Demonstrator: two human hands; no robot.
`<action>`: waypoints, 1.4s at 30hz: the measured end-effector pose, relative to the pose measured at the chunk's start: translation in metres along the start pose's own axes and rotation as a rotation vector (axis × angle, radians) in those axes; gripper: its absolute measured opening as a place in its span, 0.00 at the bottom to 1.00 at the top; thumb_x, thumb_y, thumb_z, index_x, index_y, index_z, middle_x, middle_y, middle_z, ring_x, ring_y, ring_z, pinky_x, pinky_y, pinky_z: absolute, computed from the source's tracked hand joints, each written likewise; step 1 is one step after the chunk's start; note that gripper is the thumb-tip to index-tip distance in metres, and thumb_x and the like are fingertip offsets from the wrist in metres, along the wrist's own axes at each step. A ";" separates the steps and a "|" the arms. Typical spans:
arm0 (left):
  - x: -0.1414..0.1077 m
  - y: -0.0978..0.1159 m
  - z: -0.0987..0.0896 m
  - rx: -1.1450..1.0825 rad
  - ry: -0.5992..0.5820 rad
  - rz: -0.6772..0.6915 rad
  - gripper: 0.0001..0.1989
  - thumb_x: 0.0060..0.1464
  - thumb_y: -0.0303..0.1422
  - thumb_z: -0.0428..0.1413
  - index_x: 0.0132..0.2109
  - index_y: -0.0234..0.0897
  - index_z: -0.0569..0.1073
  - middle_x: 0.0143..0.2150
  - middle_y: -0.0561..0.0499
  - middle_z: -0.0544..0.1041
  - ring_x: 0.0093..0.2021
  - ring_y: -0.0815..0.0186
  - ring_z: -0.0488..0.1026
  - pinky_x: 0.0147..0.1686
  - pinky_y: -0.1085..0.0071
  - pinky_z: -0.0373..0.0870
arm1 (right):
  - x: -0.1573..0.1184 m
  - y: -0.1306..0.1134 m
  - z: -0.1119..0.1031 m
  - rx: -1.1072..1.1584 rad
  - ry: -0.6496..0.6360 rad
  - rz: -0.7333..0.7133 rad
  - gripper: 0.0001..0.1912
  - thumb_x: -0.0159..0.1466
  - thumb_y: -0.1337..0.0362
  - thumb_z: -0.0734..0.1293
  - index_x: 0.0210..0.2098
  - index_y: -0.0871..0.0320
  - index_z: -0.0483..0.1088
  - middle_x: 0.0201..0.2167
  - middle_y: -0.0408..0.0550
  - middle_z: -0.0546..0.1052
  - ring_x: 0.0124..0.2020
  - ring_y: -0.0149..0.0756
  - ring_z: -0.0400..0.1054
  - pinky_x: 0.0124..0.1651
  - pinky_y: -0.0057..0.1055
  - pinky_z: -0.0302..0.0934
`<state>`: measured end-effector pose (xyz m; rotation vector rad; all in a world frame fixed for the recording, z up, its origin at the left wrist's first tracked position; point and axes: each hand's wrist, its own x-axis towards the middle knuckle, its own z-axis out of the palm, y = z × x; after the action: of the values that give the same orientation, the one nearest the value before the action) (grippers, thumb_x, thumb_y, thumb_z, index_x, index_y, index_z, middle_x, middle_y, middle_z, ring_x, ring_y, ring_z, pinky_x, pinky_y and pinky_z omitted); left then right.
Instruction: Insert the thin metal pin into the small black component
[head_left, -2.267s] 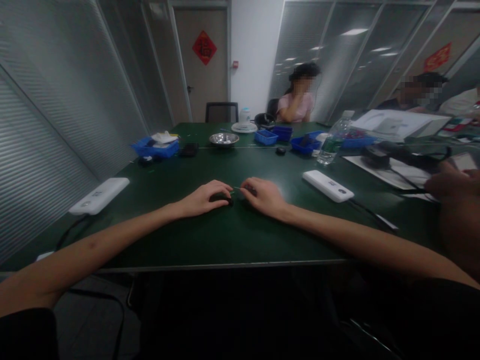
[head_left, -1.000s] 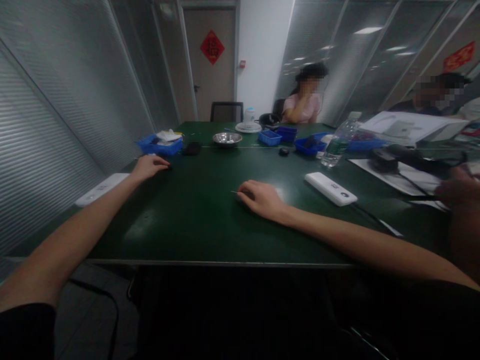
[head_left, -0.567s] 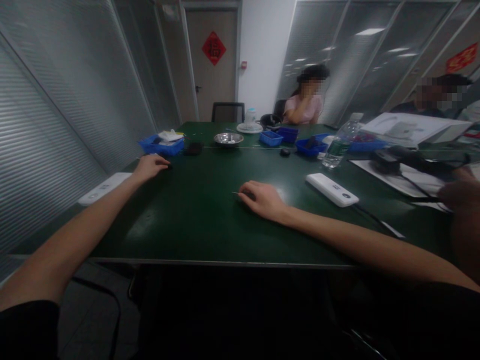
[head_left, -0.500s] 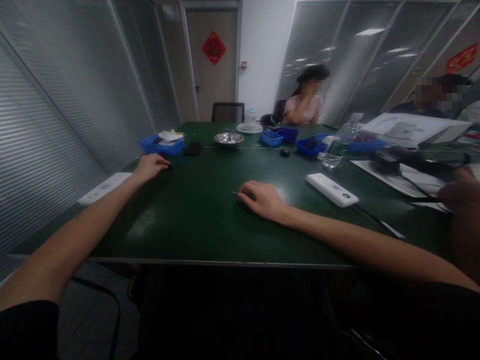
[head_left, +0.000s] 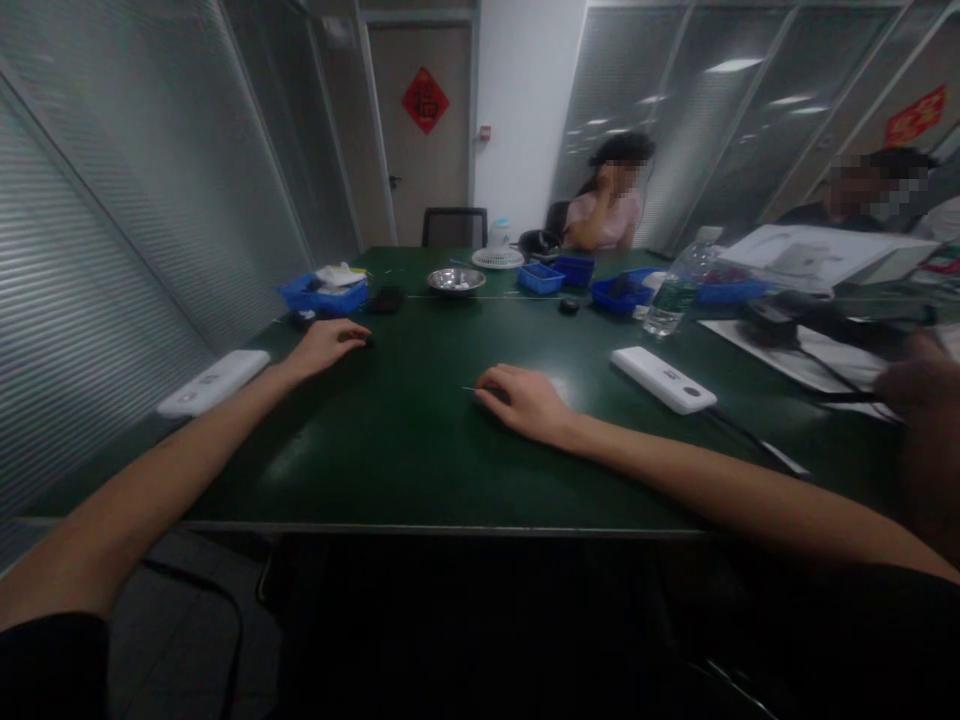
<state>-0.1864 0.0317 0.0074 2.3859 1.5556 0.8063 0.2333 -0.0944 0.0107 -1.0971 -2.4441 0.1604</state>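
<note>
My left hand (head_left: 326, 345) is over the left part of the green table (head_left: 390, 450), thumb and fingers closed on a small dark piece (head_left: 369, 341) too small to identify. Low over the middle of the table, my right hand (head_left: 521, 402) is closed in a pinch. A thin, pale, needle-like piece (head_left: 469, 389) pokes out leftward from its fingertips; the rest is hidden in the hand. Beyond my left hand lie a blue basket (head_left: 322, 298) with white tissue on top and a flat dark object (head_left: 386, 300). A shiny metal bowl (head_left: 456, 283) stands farther back.
White power banks lie at left (head_left: 214, 383) and right (head_left: 664, 380), the right one with a cable. A water bottle (head_left: 679, 285), several blue baskets (head_left: 541, 278) and a small black object (head_left: 569, 307) are behind. Two people sit across; another person's blurred hand (head_left: 919, 380) is at far right.
My left hand has moved right and slightly nearer, away from the blue basket, with the small dark piece at its fingertips. My right hand has stayed nearly still.
</note>
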 end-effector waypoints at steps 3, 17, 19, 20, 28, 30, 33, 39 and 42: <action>-0.002 0.039 0.019 -0.091 -0.093 0.148 0.20 0.62 0.41 0.60 0.57 0.38 0.79 0.53 0.44 0.80 0.51 0.57 0.76 0.54 0.60 0.72 | 0.000 0.002 0.002 0.004 0.009 -0.024 0.11 0.74 0.58 0.64 0.47 0.56 0.74 0.43 0.49 0.78 0.38 0.35 0.71 0.39 0.31 0.60; -0.036 0.145 0.058 -0.419 -0.361 0.418 0.22 0.64 0.38 0.61 0.63 0.41 0.74 0.50 0.45 0.79 0.47 0.61 0.76 0.46 0.64 0.73 | -0.002 -0.002 0.000 -0.012 0.006 -0.129 0.11 0.73 0.58 0.64 0.49 0.56 0.74 0.44 0.48 0.77 0.34 0.32 0.68 0.36 0.30 0.55; -0.037 0.147 0.059 -0.425 -0.360 0.419 0.22 0.64 0.38 0.62 0.62 0.40 0.74 0.49 0.45 0.79 0.47 0.61 0.76 0.46 0.64 0.73 | -0.002 -0.001 0.001 -0.015 0.000 -0.148 0.11 0.73 0.58 0.63 0.49 0.56 0.74 0.44 0.48 0.77 0.35 0.32 0.68 0.37 0.30 0.55; -0.038 0.148 0.059 -0.427 -0.357 0.419 0.21 0.64 0.37 0.62 0.62 0.40 0.74 0.49 0.45 0.79 0.46 0.61 0.76 0.46 0.65 0.72 | -0.002 -0.001 0.000 -0.014 -0.004 -0.155 0.11 0.73 0.58 0.63 0.49 0.56 0.74 0.44 0.48 0.77 0.35 0.32 0.68 0.37 0.29 0.55; -0.038 0.147 0.062 -0.433 -0.337 0.437 0.20 0.64 0.36 0.62 0.61 0.39 0.75 0.49 0.46 0.79 0.46 0.62 0.76 0.46 0.65 0.72 | -0.003 -0.004 -0.002 -0.019 0.020 -0.179 0.11 0.72 0.59 0.64 0.47 0.58 0.74 0.42 0.48 0.77 0.32 0.31 0.67 0.35 0.29 0.54; -0.038 0.147 0.062 -0.435 -0.332 0.442 0.20 0.64 0.36 0.62 0.61 0.39 0.75 0.48 0.46 0.78 0.47 0.62 0.76 0.47 0.65 0.72 | -0.004 -0.003 -0.001 -0.034 0.027 -0.211 0.11 0.72 0.59 0.64 0.47 0.58 0.74 0.41 0.48 0.77 0.32 0.31 0.66 0.34 0.29 0.54; -0.039 0.149 0.061 -0.448 -0.336 0.454 0.18 0.64 0.35 0.62 0.60 0.39 0.76 0.48 0.46 0.78 0.47 0.62 0.75 0.48 0.64 0.72 | -0.004 -0.003 0.000 -0.057 0.022 -0.242 0.12 0.73 0.58 0.63 0.48 0.58 0.73 0.41 0.49 0.77 0.31 0.31 0.66 0.33 0.29 0.53; -0.041 0.154 0.060 -0.470 -0.354 0.464 0.18 0.65 0.35 0.61 0.59 0.39 0.76 0.49 0.45 0.78 0.49 0.61 0.76 0.50 0.64 0.73 | -0.003 -0.003 0.000 -0.076 -0.002 -0.280 0.13 0.75 0.57 0.62 0.51 0.57 0.72 0.43 0.49 0.76 0.31 0.31 0.66 0.32 0.29 0.53; -0.042 0.155 0.062 -0.470 -0.359 0.468 0.16 0.65 0.34 0.61 0.58 0.38 0.77 0.50 0.46 0.79 0.49 0.61 0.76 0.49 0.64 0.73 | -0.003 -0.001 0.002 -0.063 -0.014 -0.319 0.14 0.75 0.57 0.61 0.52 0.57 0.72 0.43 0.49 0.76 0.32 0.31 0.66 0.32 0.29 0.54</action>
<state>-0.0433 -0.0644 0.0078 2.3722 0.5977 0.6699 0.2330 -0.0971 0.0089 -0.7180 -2.6124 -0.0093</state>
